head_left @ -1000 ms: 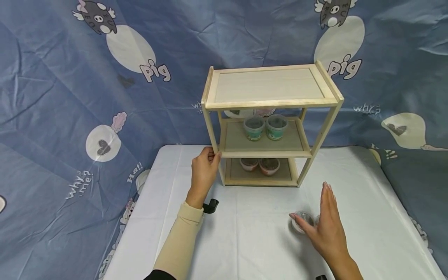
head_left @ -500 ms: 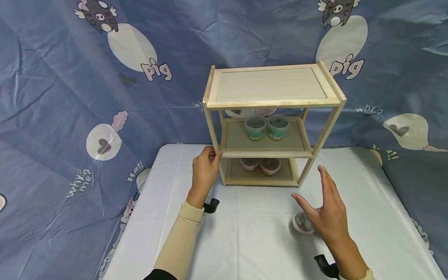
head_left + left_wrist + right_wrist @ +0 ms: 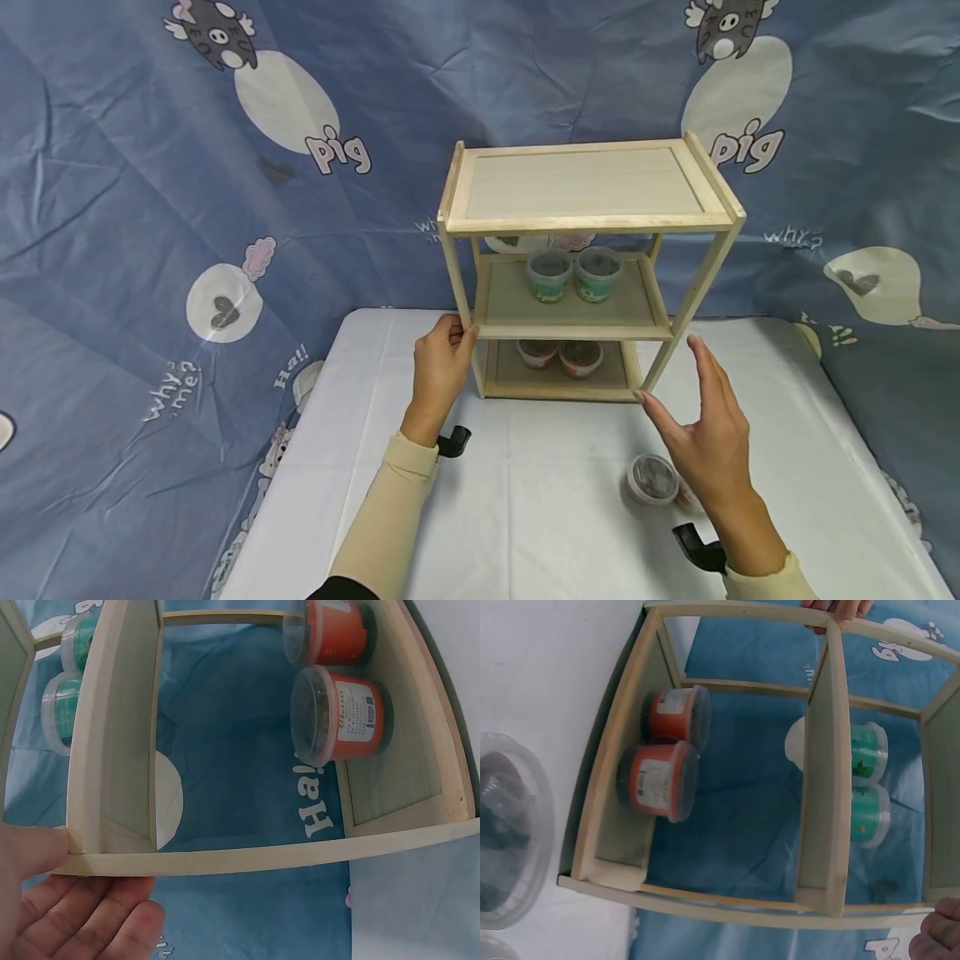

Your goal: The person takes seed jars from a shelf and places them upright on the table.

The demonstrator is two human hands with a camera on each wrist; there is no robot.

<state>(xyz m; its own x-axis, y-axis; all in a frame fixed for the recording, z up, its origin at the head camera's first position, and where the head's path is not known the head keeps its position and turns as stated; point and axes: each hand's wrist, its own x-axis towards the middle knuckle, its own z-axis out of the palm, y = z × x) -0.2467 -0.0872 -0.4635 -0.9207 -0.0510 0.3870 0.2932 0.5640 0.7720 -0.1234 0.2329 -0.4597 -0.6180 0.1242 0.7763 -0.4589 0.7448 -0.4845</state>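
Observation:
My left hand point(image 3: 442, 362) grips the left front post of a three-tier wooden shelf point(image 3: 577, 187) at the height of the middle board; in the left wrist view the thumb point(image 3: 34, 850) lies on one side of the post and the fingers below it. My right hand point(image 3: 708, 442) holds nothing, thumb and fingers spread beside the right front post. In the right wrist view its fingertips point(image 3: 941, 934) show close to that post. Two tubs with green labels point(image 3: 597, 275) stand on the middle board. Two tubs with red labels point(image 3: 352, 716) are on the bottom board.
A round clear-lidded tub point(image 3: 652, 479) stands on the white-covered table point(image 3: 555, 517) in front of the shelf. Another tub point(image 3: 687, 495) is partly hidden by my right hand. A blue cloth with pig prints point(image 3: 390, 83) hangs behind the shelf.
My right hand has moved forward from over the table tubs toward the right front post, its thumb and fingers spreading wider. My left hand stays on its post.

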